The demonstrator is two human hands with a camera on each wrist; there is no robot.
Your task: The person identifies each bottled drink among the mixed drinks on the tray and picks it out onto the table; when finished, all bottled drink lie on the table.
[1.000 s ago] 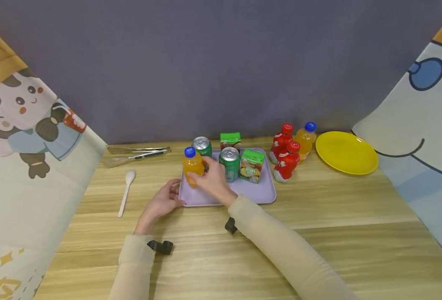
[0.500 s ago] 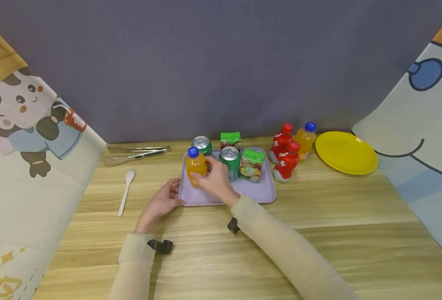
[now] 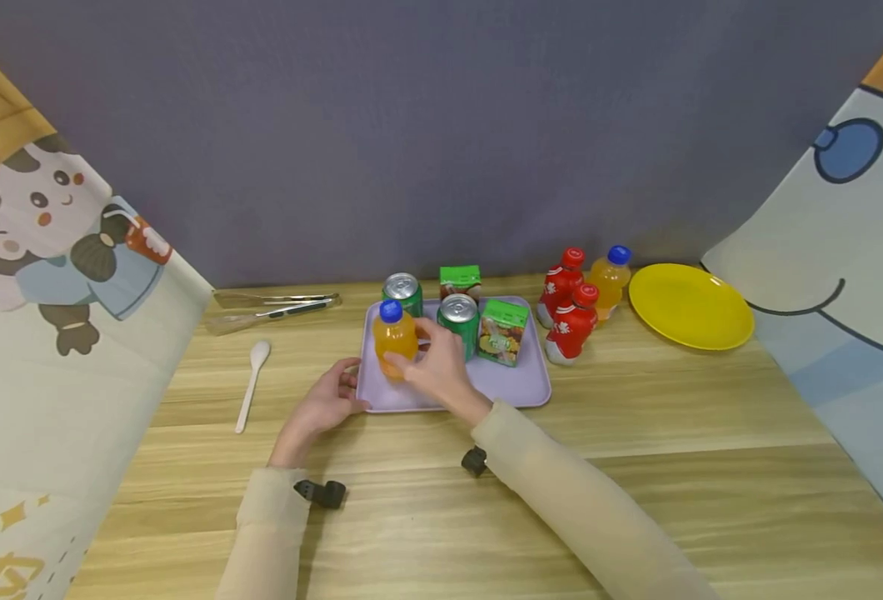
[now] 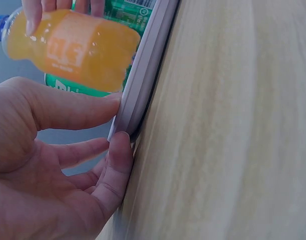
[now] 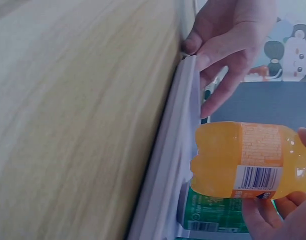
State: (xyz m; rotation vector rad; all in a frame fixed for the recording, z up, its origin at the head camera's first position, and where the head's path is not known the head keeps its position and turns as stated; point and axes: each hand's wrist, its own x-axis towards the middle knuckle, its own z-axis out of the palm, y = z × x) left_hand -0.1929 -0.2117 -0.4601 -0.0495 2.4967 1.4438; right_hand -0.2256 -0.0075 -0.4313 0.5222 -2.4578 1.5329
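Observation:
My right hand (image 3: 441, 360) grips an orange drink bottle (image 3: 394, 337) with a blue cap, over the left part of a lilac tray (image 3: 501, 387). The right wrist view shows the bottle (image 5: 238, 160) upright, its base close to the tray wall. At the tray's front left corner, my left hand (image 3: 329, 397) pinches the rim, thumb on one side and a fingertip (image 4: 120, 150) under the edge. Beside the bottle stands a green can (image 3: 458, 325), with a second green can (image 3: 402, 292) behind. A green drink carton (image 3: 503, 333) is on the tray's right.
Another carton (image 3: 460, 281) stands at the tray's back. Right of the tray are two red bottles (image 3: 572, 325), another orange bottle (image 3: 610, 279) and a yellow plate (image 3: 691, 307). Left lie a white spoon (image 3: 252, 385), tongs (image 3: 299, 308) and a whisk-like utensil (image 3: 235, 323).
My right hand has shifted the orange drink bottle slightly to the right and toward me over the tray. The left hand stays at the tray corner.

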